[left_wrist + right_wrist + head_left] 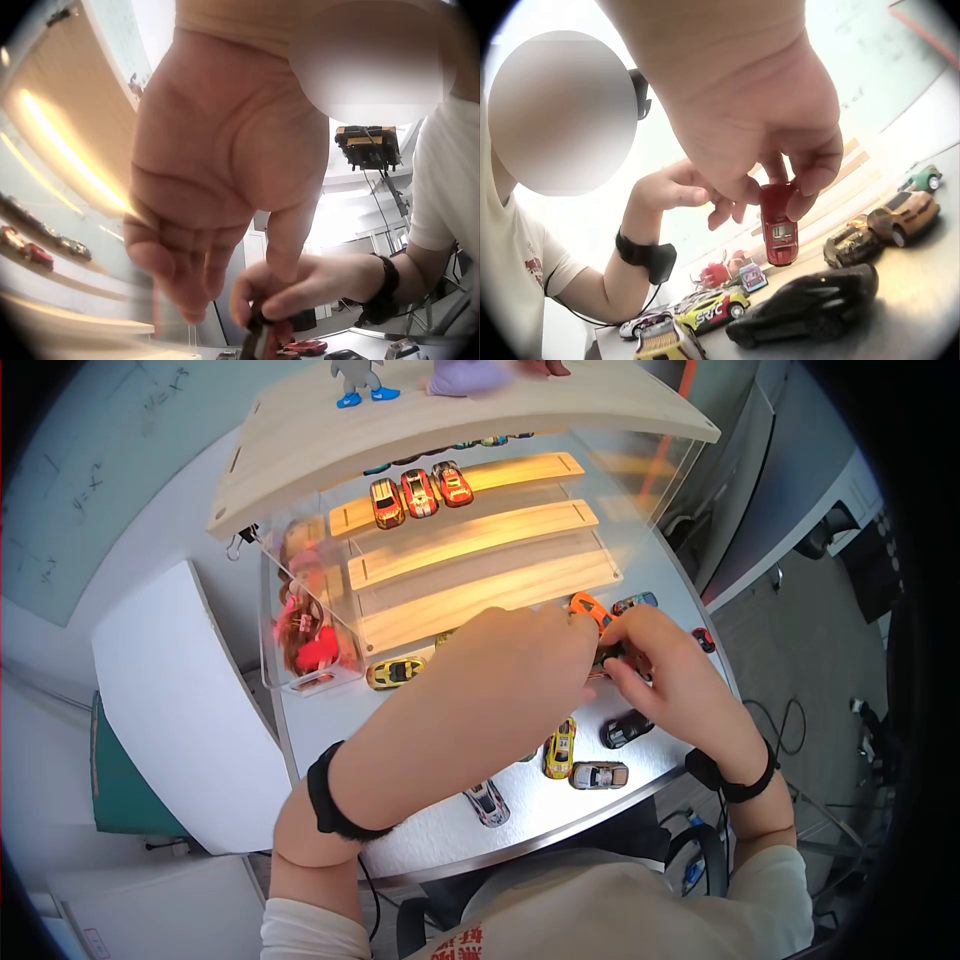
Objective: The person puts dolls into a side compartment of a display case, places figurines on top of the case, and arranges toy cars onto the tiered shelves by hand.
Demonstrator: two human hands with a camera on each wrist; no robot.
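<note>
My right hand (670, 675) (780, 127) pinches a small red toy car (780, 225) between thumb and fingers, holding it above the table in the right wrist view. My left hand (530, 660) (217, 165) reaches across beside it, its fingers loosely bent with nothing seen in them. An orange car (590, 610) lies just beyond the hands in the head view. Nearer to me are a black car (627, 729) (806, 304), a yellow car (561, 748), a silver-tan car (600, 775) and a white car (488, 803). My left forearm hides part of the table.
A clear case with wooden shelves (480, 540) stands at the back, three red cars (420, 493) on its upper shelf. Figures stand on its wooden top (560, 408). A clear bin (350, 665) of dolls is at left, near another yellow car (396, 672).
</note>
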